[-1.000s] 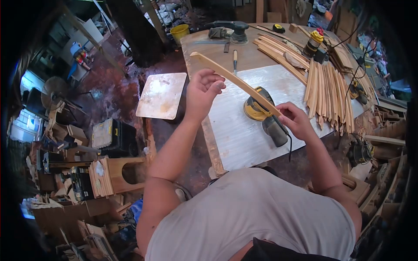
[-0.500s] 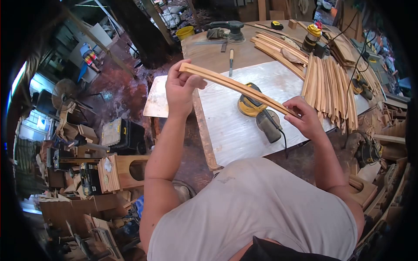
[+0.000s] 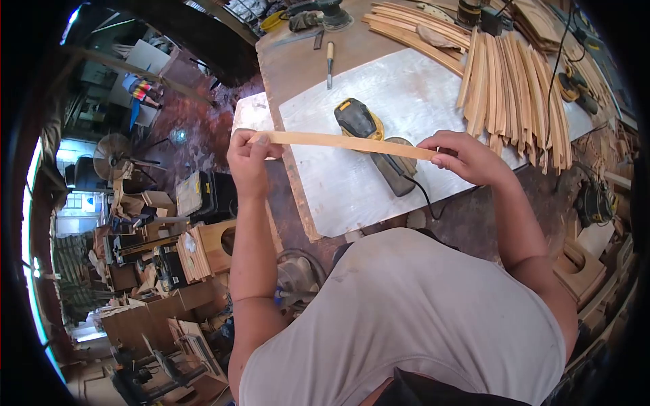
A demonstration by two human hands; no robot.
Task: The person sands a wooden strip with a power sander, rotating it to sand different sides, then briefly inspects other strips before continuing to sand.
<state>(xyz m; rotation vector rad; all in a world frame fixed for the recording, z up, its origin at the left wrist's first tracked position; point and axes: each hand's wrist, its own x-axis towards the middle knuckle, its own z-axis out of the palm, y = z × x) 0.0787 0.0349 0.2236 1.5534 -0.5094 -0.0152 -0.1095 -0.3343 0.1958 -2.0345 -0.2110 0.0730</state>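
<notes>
One strip (image 3: 332,141) now nearer lvl btwn L hand (image 3: 249,157) & R hand (image 3: 468,157).

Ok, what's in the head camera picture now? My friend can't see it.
A person's left hand and right hand hold a thin wooden strip by its ends above a table, where a sander sits. More strips lie at right, a chisel behind the sander.

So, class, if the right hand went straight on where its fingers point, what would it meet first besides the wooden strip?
Apart from the wooden strip, the right hand lines up first with the sander, though depth is unclear: it might pass above.
</notes>
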